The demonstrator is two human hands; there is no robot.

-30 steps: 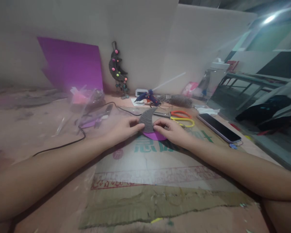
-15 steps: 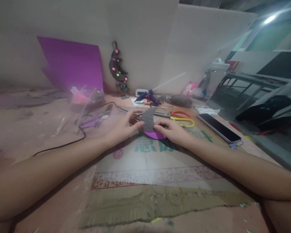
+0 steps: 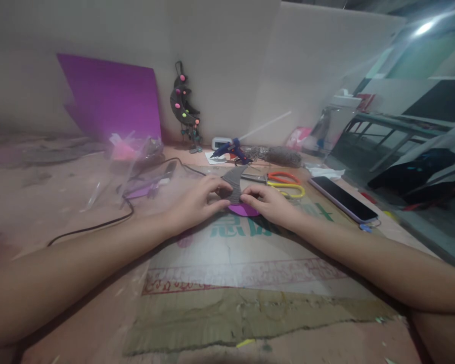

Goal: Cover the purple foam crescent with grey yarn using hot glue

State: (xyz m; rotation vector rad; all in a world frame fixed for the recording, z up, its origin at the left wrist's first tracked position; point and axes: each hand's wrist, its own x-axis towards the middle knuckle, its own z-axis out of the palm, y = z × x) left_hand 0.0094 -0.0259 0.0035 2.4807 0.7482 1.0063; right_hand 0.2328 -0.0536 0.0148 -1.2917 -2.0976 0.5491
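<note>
Between my hands is a crescent moon shape (image 3: 235, 183), partly wound with grey yarn, with a bare purple end (image 3: 244, 210) at the bottom. My left hand (image 3: 208, 197) has its thumb and fingers closed on the yarn-wound left side and covers part of it. With thumb and forefinger pinched together, my right hand (image 3: 263, 199) grips the inner edge near the purple end. Scissors (image 3: 284, 184) with orange and yellow handles lie just beyond my right hand. A printed cardboard sheet (image 3: 242, 273) lies under both hands.
A blue glue gun (image 3: 231, 151) rests behind the moon, its black cord (image 3: 94, 227) running left. Grey yarn (image 3: 276, 155) and a phone (image 3: 343, 198) are to the right. Against the wall stand a purple sheet (image 3: 114, 98) and a decorated dark moon (image 3: 182, 103).
My left hand has shifted right and further over the yarn-wound part, hiding more of it. My right hand stays at almost the same spot.
</note>
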